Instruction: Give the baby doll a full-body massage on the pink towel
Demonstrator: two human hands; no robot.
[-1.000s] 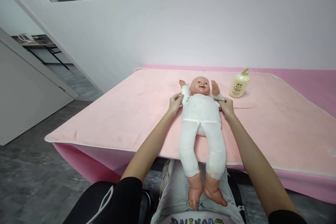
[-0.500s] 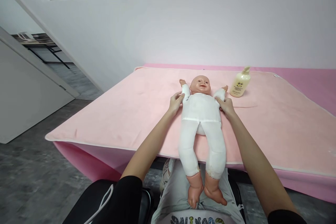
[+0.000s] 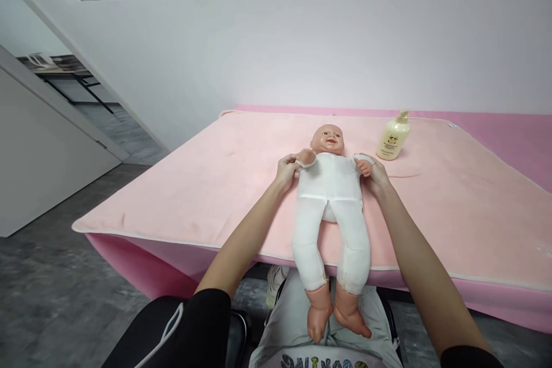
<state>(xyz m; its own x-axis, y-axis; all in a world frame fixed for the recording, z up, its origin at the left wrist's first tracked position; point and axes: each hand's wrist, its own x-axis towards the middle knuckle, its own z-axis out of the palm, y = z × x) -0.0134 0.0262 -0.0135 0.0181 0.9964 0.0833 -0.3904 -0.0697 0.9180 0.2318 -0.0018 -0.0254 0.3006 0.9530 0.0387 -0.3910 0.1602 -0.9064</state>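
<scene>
A baby doll [image 3: 330, 178] with a white cloth body lies face up, its head toward the back and its feet past the table's front edge, over my lap. My left hand [image 3: 287, 171] is closed on the doll's arm at the left, whose hand points inward near the chest. On the other side my right hand [image 3: 376, 175] grips the doll's other arm, and the small doll hand shows beside my fingers. My fingertips are partly hidden by the doll's arms.
A pale yellow pump bottle [image 3: 393, 137] stands behind my right hand. Pink cloth [image 3: 194, 184] covers the table, which meets a white wall [image 3: 276, 52] at the back. A door [image 3: 47, 155] is at the far left. A black chair [image 3: 142, 328] sits at lower left.
Both doll arms have folded from raised beside the head down and inward toward the chest. My hands stay at the doll's sides, holding the arms.
</scene>
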